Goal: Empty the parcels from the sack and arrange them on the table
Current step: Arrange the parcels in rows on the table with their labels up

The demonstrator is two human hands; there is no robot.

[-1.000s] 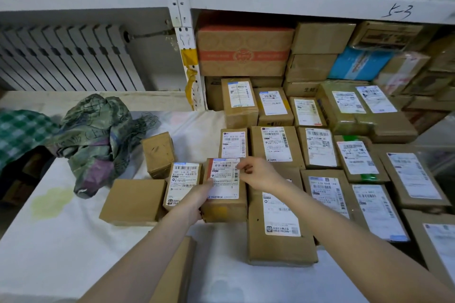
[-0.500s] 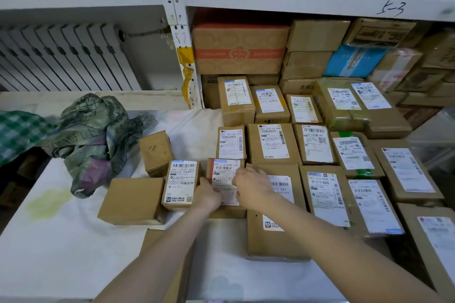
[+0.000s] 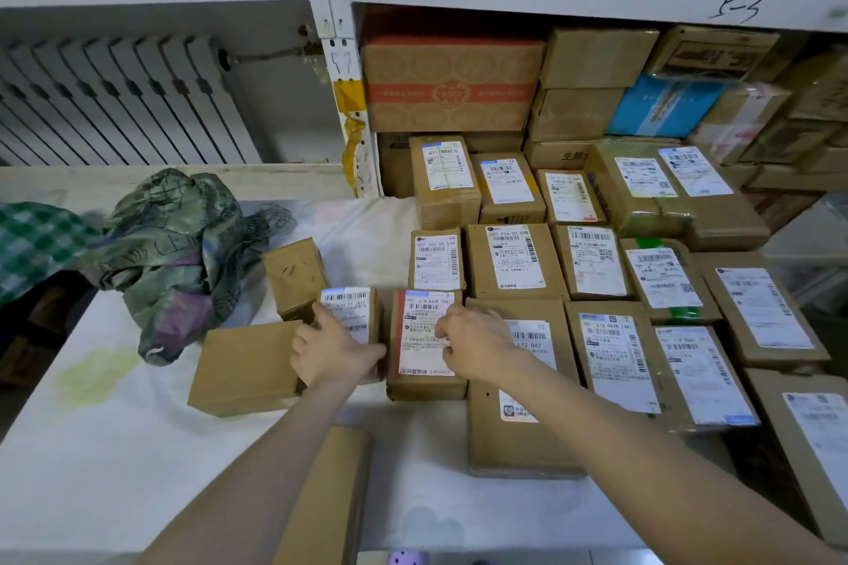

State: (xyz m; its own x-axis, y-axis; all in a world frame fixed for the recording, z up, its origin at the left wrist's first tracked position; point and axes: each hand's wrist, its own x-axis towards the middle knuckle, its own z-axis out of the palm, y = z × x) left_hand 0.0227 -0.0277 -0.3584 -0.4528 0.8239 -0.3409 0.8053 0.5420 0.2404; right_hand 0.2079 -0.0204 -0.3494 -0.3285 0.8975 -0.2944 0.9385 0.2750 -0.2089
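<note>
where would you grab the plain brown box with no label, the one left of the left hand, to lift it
Take the plain brown box across its two long side faces, coming down from above. It lies flat with its broad top bare, and its left and near sides stand free on the table. Its right end is crowded by the left hand and the small labelled parcel.

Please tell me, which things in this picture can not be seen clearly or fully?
Head view only:
- Small parcel: label partly covered by the left hand.
- Large parcel: label partly hidden by the right hand and forearm.
- Label print: too small to read.
- Sack: crumpled, inside not visible.
- Near box: cut by bottom edge.
</note>
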